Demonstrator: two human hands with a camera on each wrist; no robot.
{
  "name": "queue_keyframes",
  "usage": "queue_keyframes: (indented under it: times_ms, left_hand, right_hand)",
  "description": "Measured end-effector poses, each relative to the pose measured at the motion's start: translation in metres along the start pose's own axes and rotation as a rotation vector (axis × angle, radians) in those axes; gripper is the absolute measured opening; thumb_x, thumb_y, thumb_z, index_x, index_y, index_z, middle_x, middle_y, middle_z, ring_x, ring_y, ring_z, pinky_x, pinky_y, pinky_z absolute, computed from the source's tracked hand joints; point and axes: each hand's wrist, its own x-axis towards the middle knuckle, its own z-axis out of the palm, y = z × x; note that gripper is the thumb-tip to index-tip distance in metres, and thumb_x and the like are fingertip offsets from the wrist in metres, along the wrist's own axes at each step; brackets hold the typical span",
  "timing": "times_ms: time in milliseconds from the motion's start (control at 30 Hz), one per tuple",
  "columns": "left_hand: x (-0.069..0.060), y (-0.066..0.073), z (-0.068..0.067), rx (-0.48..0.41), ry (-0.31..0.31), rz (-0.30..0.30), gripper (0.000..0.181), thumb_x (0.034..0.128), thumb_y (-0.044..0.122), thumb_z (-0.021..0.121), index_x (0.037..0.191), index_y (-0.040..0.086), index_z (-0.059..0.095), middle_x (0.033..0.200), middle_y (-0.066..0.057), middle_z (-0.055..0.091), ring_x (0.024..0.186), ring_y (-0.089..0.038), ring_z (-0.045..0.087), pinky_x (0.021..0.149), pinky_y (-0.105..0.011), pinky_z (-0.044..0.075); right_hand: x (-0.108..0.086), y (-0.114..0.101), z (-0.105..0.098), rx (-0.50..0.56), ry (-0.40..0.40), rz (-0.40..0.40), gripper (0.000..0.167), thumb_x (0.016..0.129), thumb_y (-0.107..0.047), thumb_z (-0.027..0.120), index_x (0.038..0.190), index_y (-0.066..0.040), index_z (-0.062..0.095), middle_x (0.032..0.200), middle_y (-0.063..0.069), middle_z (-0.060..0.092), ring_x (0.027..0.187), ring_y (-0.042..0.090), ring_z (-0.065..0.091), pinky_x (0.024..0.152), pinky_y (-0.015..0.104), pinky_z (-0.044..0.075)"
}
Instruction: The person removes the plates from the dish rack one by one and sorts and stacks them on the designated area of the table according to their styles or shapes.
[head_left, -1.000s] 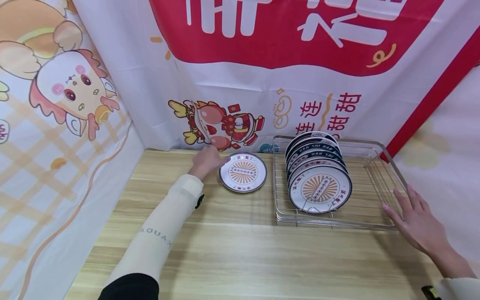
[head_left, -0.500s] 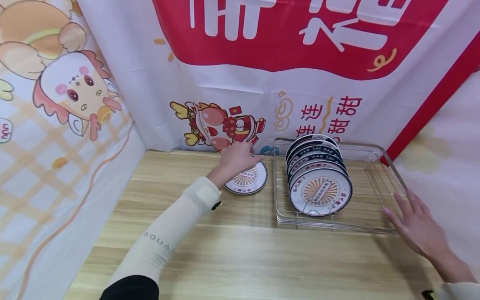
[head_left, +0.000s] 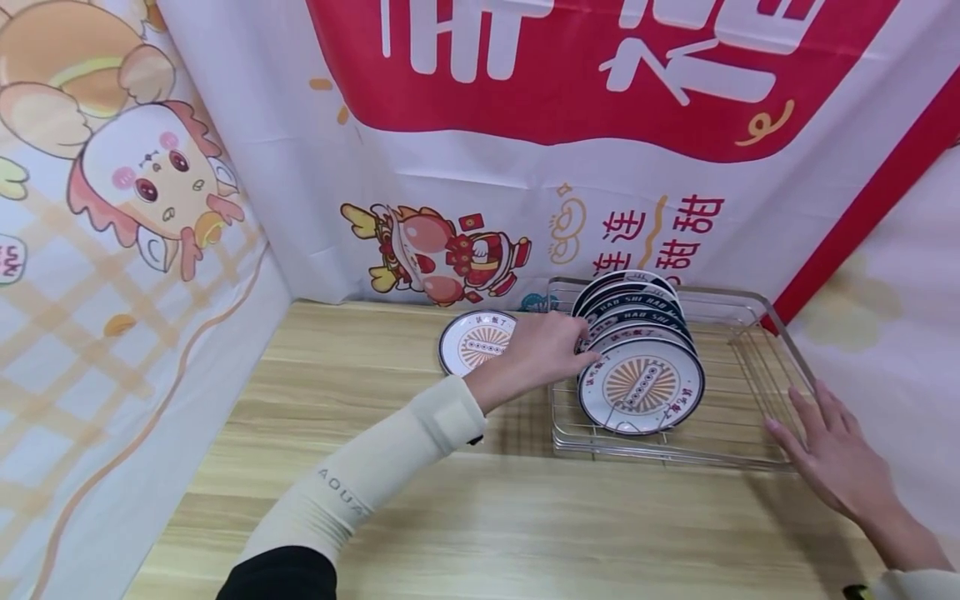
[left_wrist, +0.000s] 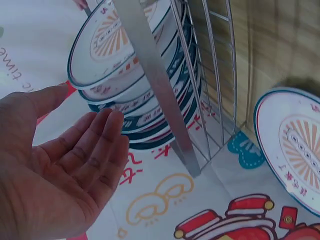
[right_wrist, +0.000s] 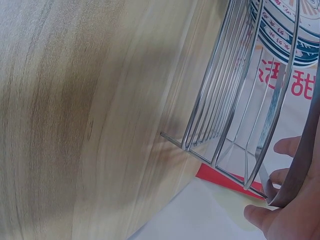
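Note:
My left hand [head_left: 542, 350] is beside the left edges of the stacked plates, its thumb near the front plate [head_left: 641, 387]. In the left wrist view, that hand [left_wrist: 65, 170] has its fingers extended toward the plate edges [left_wrist: 145, 117], with a gap showing beside them. The white plates, some with dark rims, lean upright in a wire dish rack [head_left: 735, 450]. Another white plate [head_left: 465, 342], with an orange sunburst, leans near the backdrop, partly covered by my left arm. My right hand [head_left: 843, 454] rests loosely at the rack's right end, fingers on both sides of the rim [right_wrist: 300, 167].
The rack stands on a wood-grain table [head_left: 480, 517] against a printed cloth backdrop [head_left: 450, 175]. A patterned cloth side [head_left: 135, 333] bounds the left of the table. Thin wire bars [right_wrist: 220, 115] rise along the rack's side.
My left hand has moved right, from the left edge of the lone plate, across it, to the stacked plates. The right hand and the rack stay where they were.

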Motion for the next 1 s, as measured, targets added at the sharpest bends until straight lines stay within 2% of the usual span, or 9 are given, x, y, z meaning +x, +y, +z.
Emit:
queue_keyframes:
  times_ms: [133,267,367,533,667,833,1000]
  left_hand:
    - [0.003,0.006,0.006,-0.04,-0.015,0.024,0.03,0.0981,0.049,0.074,0.104,0.02,0.077,0.093,0.004,0.074,0.08,-0.013,0.066,0.062,-0.032,0.051]
    - [0.008,0.012,0.011,-0.097,-0.037,0.026,0.029,0.0991,0.044,0.075,0.115,0.021,0.077,0.096,0.007,0.076,0.079,-0.009,0.066,0.059,-0.027,0.05]
    - [0.012,0.014,0.015,-0.124,-0.055,0.026,0.03,0.1,0.043,0.074,0.119,0.02,0.077,0.088,0.011,0.075,0.073,-0.005,0.065,0.057,-0.024,0.048]
    - [0.018,0.015,0.025,-0.159,-0.085,0.049,0.023,0.1015,0.04,0.073,0.107,0.018,0.077,0.067,0.015,0.066,0.06,-0.001,0.061,0.056,-0.021,0.045]
    - [0.023,0.014,0.032,-0.184,-0.102,0.094,0.021,0.102,0.037,0.072,0.098,0.016,0.075,0.07,0.009,0.063,0.065,-0.006,0.06,0.06,-0.022,0.043]
    - [0.028,0.012,0.034,-0.211,-0.155,0.136,0.022,0.104,0.034,0.07,0.1,0.013,0.073,0.074,0.004,0.064,0.069,-0.011,0.06,0.061,-0.022,0.044]
    - [0.031,0.01,0.038,-0.261,-0.212,0.132,0.02,0.1057,0.03,0.068,0.098,0.012,0.071,0.074,0.004,0.065,0.065,-0.009,0.061,0.059,-0.02,0.045]
  right_hand:
    - [0.001,-0.001,0.0,0.001,0.005,-0.002,0.077,0.111,-0.045,0.048,0.165,0.004,0.02,0.171,0.035,-0.004,0.156,0.059,0.001,0.091,0.088,0.031]
    - [0.002,-0.001,0.0,-0.003,0.006,0.007,0.078,0.111,-0.045,0.048,0.165,0.004,0.02,0.171,0.035,-0.003,0.154,0.061,0.004,0.089,0.089,0.032]
    - [0.002,-0.001,0.0,-0.006,0.008,0.013,0.078,0.111,-0.046,0.048,0.165,0.003,0.02,0.171,0.034,-0.003,0.153,0.063,0.005,0.087,0.089,0.033]
    - [0.001,-0.002,0.001,0.003,0.018,0.008,0.077,0.111,-0.045,0.049,0.164,0.003,0.021,0.172,0.033,-0.004,0.153,0.063,0.006,0.088,0.089,0.032]
    - [0.0,-0.002,0.002,0.005,0.021,0.01,0.077,0.11,-0.045,0.049,0.164,0.003,0.022,0.172,0.032,-0.005,0.153,0.062,0.006,0.088,0.089,0.032]
    - [0.001,-0.001,0.003,-0.002,0.03,0.024,0.078,0.11,-0.046,0.048,0.165,0.003,0.021,0.171,0.034,-0.003,0.152,0.063,0.007,0.088,0.089,0.032]
    - [0.001,0.0,0.004,-0.001,0.03,0.022,0.078,0.11,-0.046,0.048,0.165,0.003,0.02,0.171,0.034,-0.004,0.152,0.064,0.006,0.089,0.089,0.031]
